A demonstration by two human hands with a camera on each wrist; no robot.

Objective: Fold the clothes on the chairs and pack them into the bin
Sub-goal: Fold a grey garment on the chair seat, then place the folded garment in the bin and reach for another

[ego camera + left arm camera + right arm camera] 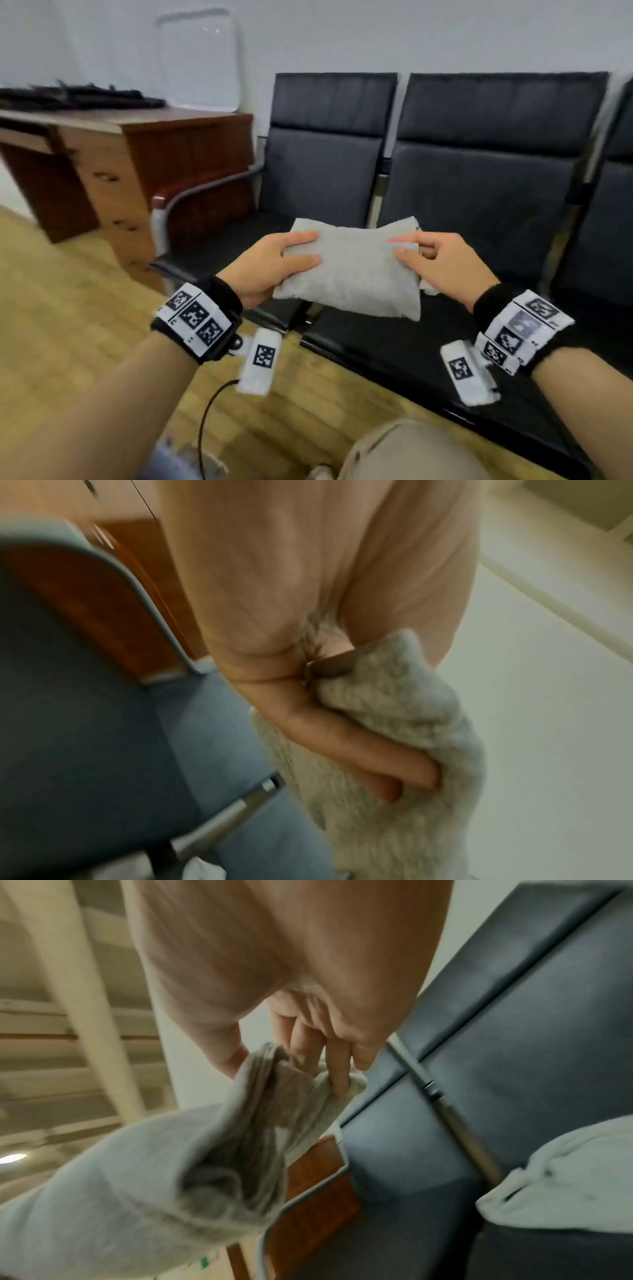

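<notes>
A folded grey garment is held in the air above the black seats. My left hand grips its left end, thumb on top and fingers beneath. In the left wrist view the fingers curl under the grey garment. My right hand pinches the right end between thumb and fingers. The right wrist view shows the grey garment's stacked layers below my fingers. A white garment lies on a seat to the right. The bin is not in view.
A row of black padded chairs with a metal armrest stands against the white wall. A brown wooden desk with drawers sits to the left. Wooden floor lies below; my knee shows at the bottom.
</notes>
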